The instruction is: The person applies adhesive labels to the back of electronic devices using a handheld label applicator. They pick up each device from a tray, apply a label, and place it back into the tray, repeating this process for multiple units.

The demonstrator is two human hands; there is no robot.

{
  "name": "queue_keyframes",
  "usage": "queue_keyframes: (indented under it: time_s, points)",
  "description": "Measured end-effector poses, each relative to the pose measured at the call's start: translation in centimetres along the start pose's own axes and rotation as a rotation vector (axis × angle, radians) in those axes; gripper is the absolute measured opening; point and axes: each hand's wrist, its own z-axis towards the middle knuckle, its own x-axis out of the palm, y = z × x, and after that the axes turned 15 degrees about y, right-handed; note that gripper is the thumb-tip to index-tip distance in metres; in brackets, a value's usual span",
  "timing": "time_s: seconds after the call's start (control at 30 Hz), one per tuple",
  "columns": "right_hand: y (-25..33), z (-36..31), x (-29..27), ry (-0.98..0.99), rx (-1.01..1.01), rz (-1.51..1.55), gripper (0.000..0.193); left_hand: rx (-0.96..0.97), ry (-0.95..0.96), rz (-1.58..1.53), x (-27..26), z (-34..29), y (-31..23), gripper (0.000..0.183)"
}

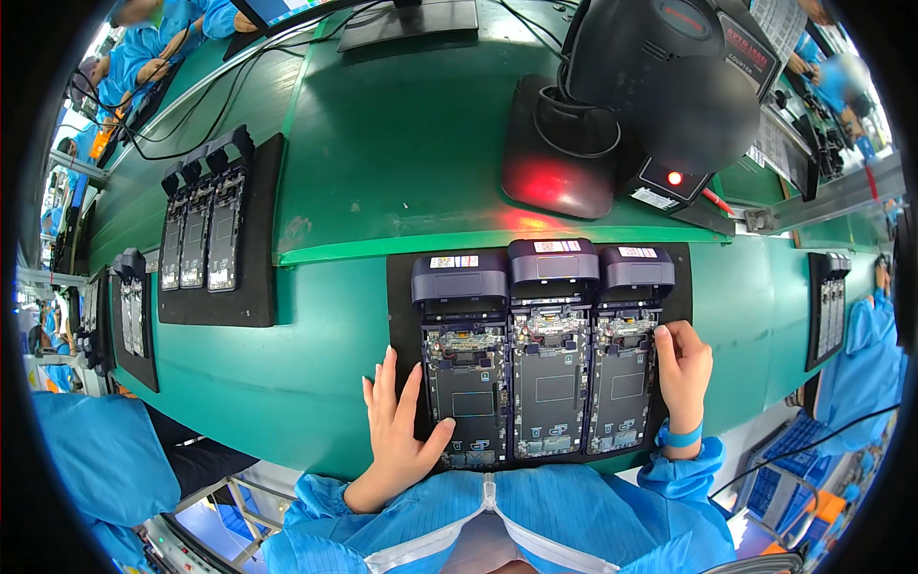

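Three opened handheld devices lie side by side on a black mat in front of me: a left one, a middle one and a right one. Each shows a bare circuit board and has a dark purple hood with a white label at its far end. My left hand is spread beside the left device, its thumb over that device's near left edge. My right hand is curled at the right device's far right side, thumb against the edge. Whatever its folded fingers hold is hidden.
A black scanner stand casting red light and a box with a red lamp stand behind the mat. More mats with similar devices lie left and far right. Cables cross the back left. Co-workers in blue surround the table.
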Motion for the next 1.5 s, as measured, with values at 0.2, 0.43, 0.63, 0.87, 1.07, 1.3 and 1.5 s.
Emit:
queue_keyframes:
  time_s: [0.2,0.43,0.63,0.87,1.07,1.3,1.5]
  points:
    - [-1.0,0.4,-0.1,0.007,0.058,0.115,0.022,0.002,-0.013,-0.027,-0.1,0.2,-0.2,0.064]
    - [-1.1,0.7,-0.1,-0.008,0.054,0.095,0.022,0.000,-0.029,-0.041,-0.2,0.3,-0.2,0.065]
    - [-0.9,0.6,-0.1,-0.015,0.048,0.098,0.023,0.006,-0.027,-0.057,-0.2,0.2,-0.2,0.065]
    - [-1.2,0.3,-0.4,-0.058,0.013,0.163,0.025,0.010,-0.031,-0.086,-0.3,0.3,-0.2,0.063]
    - [5.5,0.3,-3.4,0.036,-0.600,-0.005,0.016,0.006,-0.048,-0.104,-0.2,0.1,0.1,0.061]
    - [11.1,3.4,-0.8,0.264,-0.681,-0.473,0.043,0.037,-0.045,-0.169,-0.5,-0.1,-0.1,0.059]
    - [12.6,3.3,0.9,0.369,-0.832,-0.404,0.044,0.039,-0.059,-0.174,-0.3,-0.4,0.2,0.059]
